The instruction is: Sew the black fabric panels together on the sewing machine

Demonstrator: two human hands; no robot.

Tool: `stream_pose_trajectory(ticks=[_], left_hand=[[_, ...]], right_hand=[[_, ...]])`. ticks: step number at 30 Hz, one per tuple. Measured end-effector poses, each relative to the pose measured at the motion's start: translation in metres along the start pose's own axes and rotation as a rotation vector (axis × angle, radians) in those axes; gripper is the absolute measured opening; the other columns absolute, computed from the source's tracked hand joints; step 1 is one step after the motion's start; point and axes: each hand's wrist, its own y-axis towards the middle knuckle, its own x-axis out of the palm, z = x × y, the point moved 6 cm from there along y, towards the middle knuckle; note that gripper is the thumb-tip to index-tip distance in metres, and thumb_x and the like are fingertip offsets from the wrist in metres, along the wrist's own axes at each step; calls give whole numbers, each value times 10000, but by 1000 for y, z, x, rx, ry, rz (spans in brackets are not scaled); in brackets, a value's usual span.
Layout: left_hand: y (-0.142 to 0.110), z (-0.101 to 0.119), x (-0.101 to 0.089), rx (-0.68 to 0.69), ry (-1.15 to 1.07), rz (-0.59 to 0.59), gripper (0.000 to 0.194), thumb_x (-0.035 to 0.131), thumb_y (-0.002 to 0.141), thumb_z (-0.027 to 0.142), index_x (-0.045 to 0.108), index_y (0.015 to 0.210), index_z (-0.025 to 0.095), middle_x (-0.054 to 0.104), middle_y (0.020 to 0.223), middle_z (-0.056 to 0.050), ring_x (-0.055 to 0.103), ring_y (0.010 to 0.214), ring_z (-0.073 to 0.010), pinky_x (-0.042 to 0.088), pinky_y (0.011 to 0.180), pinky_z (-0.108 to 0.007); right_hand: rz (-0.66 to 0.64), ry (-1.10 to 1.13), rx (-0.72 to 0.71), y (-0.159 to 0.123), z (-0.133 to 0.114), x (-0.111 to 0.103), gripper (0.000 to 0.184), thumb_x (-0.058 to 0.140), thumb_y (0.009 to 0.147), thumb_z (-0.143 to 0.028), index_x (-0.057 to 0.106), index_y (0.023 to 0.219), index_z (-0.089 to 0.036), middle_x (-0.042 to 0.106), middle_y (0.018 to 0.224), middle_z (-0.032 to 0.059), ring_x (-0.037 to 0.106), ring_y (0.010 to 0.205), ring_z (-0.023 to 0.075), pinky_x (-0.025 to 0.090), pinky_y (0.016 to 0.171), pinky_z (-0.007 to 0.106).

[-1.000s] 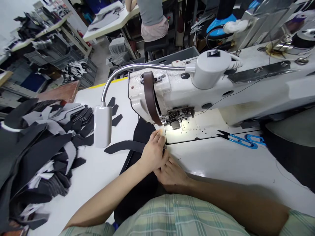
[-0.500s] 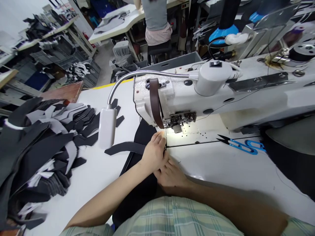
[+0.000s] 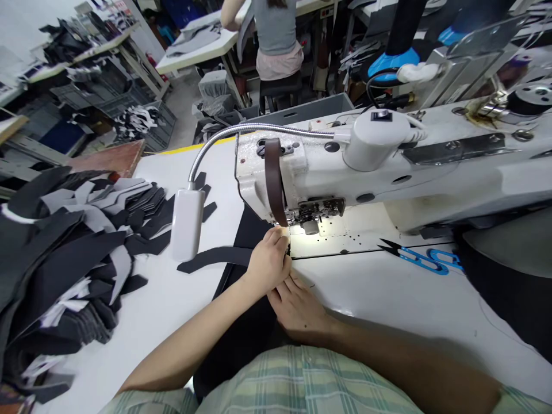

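Observation:
My left hand (image 3: 268, 260) is closed on the black fabric (image 3: 244, 325), its fingertips close to the sewing machine's (image 3: 297, 167) needle area. Partly under it, my right hand (image 3: 298, 306) presses at the fabric's right edge, thumb and fingers against the cloth; some fingertips are hidden. A curved dark grey strip (image 3: 215, 257) lies across the fabric and runs under my left hand. The fabric stretches from my lap up beneath the machine head. A brown strap (image 3: 273, 181) hangs in front of the needle area and hides part of it.
A white lamp (image 3: 188, 224) on a bendable metal neck hangs left of my hands. Blue-handled thread snips (image 3: 425, 259) lie at the right. Dark and grey cut pieces (image 3: 81, 259) are heaped at the left. A co-worker (image 3: 278, 43) sits beyond a grey bin (image 3: 302, 112).
The black fabric and the grey strip have shifted slightly away and to the left. Both my hands keep nearly the same place. The co-worker's arm has moved out to the left.

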Motion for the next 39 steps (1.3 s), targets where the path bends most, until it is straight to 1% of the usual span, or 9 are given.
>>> stream_pose_trajectory(ticks=[4, 7, 11, 16, 19, 23, 30, 36, 39], left_hand=[[-2, 2, -17, -111, 181, 11, 169, 426, 795, 51, 560, 783, 155, 589, 889, -100, 583, 793, -216, 530, 670, -335], [-10, 9, -19, -91, 241, -58, 215, 394, 838, 46, 568, 780, 157, 602, 889, -86, 582, 693, -174, 494, 550, -272], [-16, 12, 2, -50, 156, -279, 210, 431, 814, 25, 594, 861, 148, 645, 936, -82, 633, 732, -163, 537, 617, -255], [-17, 6, 12, -77, 93, -229, 255, 417, 861, 76, 604, 1026, 128, 655, 1136, -131, 675, 859, -180, 565, 717, -270], [-17, 4, 12, -63, 95, -222, 330, 413, 852, 70, 580, 1132, 124, 626, 1220, -138, 676, 911, -181, 566, 726, -262], [-10, 1, 10, -61, 131, -251, 367, 442, 804, 44, 592, 1123, 145, 605, 1263, -115, 678, 886, -168, 560, 709, -247], [4, 2, 2, -54, 192, -307, 294, 438, 819, 33, 619, 1022, 144, 652, 1141, -97, 664, 793, -184, 521, 622, -264], [12, -3, -4, -134, 327, -403, 302, 416, 842, 41, 608, 1056, 132, 610, 1117, -129, 651, 786, -217, 474, 534, -276], [13, -5, -10, -118, 372, -417, 307, 413, 839, 34, 611, 1045, 147, 605, 1082, -129, 644, 809, -228, 466, 530, -269]], right_hand=[[-26, 1, 4, 1, 0, 1, 486, 487, 835, -189, 506, 1285, -6, 583, 1212, 242, 501, 1208, 331, 333, 1085, 468], [-52, 1, -6, 1, -1, 6, 505, 471, 843, -178, 478, 1309, 14, 567, 1237, 264, 487, 1226, 327, 338, 1080, 476], [-95, 8, -23, 0, -2, 10, 506, 474, 840, -172, 486, 1317, -4, 572, 1238, 263, 503, 1211, 343, 346, 1066, 509], [-99, -6, -30, 1, -2, 7, 537, 479, 844, -177, 450, 1342, 21, 550, 1256, 286, 495, 1220, 358, 335, 1076, 511], [-111, 12, -12, 2, -1, 5, 522, 479, 837, -166, 468, 1320, 33, 528, 1274, 302, 480, 1233, 369, 337, 1069, 528], [-120, 43, 39, 2, 2, 1, 490, 469, 835, -149, 487, 1277, 62, 488, 1297, 336, 433, 1277, 363, 341, 1068, 521], [-58, 21, 99, 0, 9, -2, 488, 440, 809, -92, 487, 1265, 74, 460, 1327, 337, 396, 1311, 346, 326, 1090, 507], [48, -97, 110, -1, 15, -6, 523, 461, 779, -105, 491, 1258, 105, 479, 1307, 337, 436, 1270, 384, 387, 1054, 491], [89, -140, 95, 0, 17, -8, 498, 455, 780, -97, 520, 1235, 93, 497, 1291, 332, 451, 1254, 393, 405, 1038, 491]])
